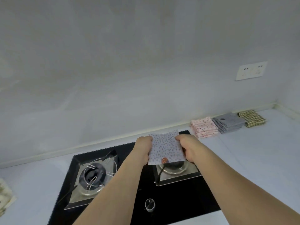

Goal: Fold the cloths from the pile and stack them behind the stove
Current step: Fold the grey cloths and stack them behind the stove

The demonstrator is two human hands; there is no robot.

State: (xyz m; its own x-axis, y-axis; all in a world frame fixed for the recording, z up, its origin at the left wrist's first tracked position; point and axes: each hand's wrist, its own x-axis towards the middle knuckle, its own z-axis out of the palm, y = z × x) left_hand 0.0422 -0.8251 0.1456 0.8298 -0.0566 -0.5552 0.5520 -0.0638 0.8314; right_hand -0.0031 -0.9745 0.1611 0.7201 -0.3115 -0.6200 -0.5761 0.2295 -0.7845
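A folded white cloth with small dark dots (pixel 165 148) hangs in the air above the right burner of the black stove (pixel 178 197). My left hand (pixel 142 148) grips its left edge and my right hand (pixel 188 146) grips its right edge. Behind the stove's right end, against the wall, lie three stacks of folded cloths: pink dotted (pixel 204 127), grey (pixel 228 122) and yellow checked (pixel 251 118). A cream patterned cloth (pixel 4 195) shows at the far left edge of the counter, partly cut off.
The stove has a left burner (pixel 95 176), a right burner (pixel 177 168) and a control knob (pixel 150 204) at the front. A white wall socket (pixel 250 70) sits above the stacks. Pale countertop (pixel 259 159) extends to the right.
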